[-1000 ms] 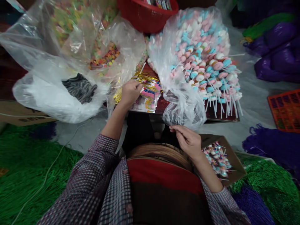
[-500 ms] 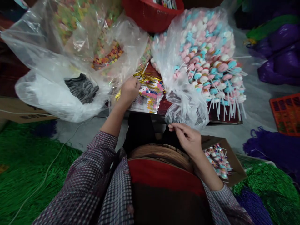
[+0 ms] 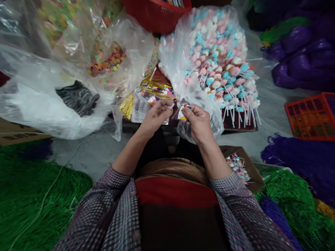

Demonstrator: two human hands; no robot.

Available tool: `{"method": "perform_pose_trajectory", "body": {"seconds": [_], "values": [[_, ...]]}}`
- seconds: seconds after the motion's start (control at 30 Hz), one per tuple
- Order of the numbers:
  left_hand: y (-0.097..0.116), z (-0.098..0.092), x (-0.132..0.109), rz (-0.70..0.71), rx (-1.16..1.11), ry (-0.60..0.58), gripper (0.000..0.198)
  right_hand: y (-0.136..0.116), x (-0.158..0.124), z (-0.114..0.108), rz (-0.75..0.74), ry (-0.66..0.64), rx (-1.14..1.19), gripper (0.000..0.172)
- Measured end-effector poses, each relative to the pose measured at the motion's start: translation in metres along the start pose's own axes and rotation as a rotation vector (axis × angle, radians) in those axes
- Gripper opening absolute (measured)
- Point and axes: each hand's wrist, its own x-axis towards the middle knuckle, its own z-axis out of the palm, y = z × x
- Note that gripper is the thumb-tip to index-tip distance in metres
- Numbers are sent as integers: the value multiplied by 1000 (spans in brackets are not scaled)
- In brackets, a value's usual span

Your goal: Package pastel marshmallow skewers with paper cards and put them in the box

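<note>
Both hands meet over the front edge of a small dark red table (image 3: pixel 235 126). My left hand (image 3: pixel 155 116) and my right hand (image 3: pixel 196 121) pinch a small clear printed packet (image 3: pixel 180 112) between them, fingers closed on its two ends. Just beyond the hands lies a stack of printed clear packets (image 3: pixel 146 101) with gold twist ties (image 3: pixel 153 86) on it. To the right a big clear bag holds several pink, blue and white marshmallow lollipops (image 3: pixel 222 66) on white sticks.
Clear bags of coloured ring sweets (image 3: pixel 104 59) and a white bag with a dark cloth (image 3: pixel 75 99) lie to the left. A red basket (image 3: pixel 157 14) stands behind. A cardboard box of wrapped lollipops (image 3: pixel 239 167) sits by my right side. Green (image 3: pixel 31 195) and purple (image 3: pixel 300 164) tinsel covers the floor; an orange crate (image 3: pixel 311 115) stands right.
My left hand came back from the packet stack with a packet. My right hand rose from the bag's lower edge to meet it, and both now hold the packet.
</note>
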Motion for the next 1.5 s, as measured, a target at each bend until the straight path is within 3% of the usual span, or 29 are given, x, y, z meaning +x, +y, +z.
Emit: {"method": "perform_pose_trajectory", "body": {"seconds": [0.1, 0.2, 0.3, 0.37, 0.43, 0.53, 0.67, 0.8, 0.93, 1.03, 1.23, 1.5], "values": [[7, -3, 4, -72, -104, -199, 46, -7, -6, -11, -22, -108, -81, 37], [10, 0, 6, -193, -158, -334, 41, -13, -9, -19, -79, -131, -195, 44], [4, 5, 5, -249, -162, -290, 38, -14, -9, -26, -90, -73, -264, 52], [0, 6, 4, -248, -123, -240, 38, -12, -8, -29, -57, -53, -226, 48], [-1, 4, 4, -216, -38, -215, 37, -8, -8, -30, -13, -106, -140, 38], [3, 3, 4, -140, 140, -242, 38, -1, -9, -27, 27, -147, -74, 37], [11, 4, 3, -68, 333, -257, 47, 3, -11, -20, -5, -2, -173, 54], [12, 5, 1, -187, 260, -285, 51, 1, -9, -18, -9, 32, -217, 65], [10, -1, 5, -230, 146, -363, 37, -5, -1, -20, -47, 4, -98, 50], [7, -8, 9, -201, 160, -279, 39, -10, 2, -19, -51, -6, -127, 49], [-1, -14, 10, -199, 131, -224, 59, -16, 12, -9, -85, 17, -287, 69], [-12, -10, 11, -271, -139, 137, 57, -20, 34, 1, -173, -88, -492, 71]]}}
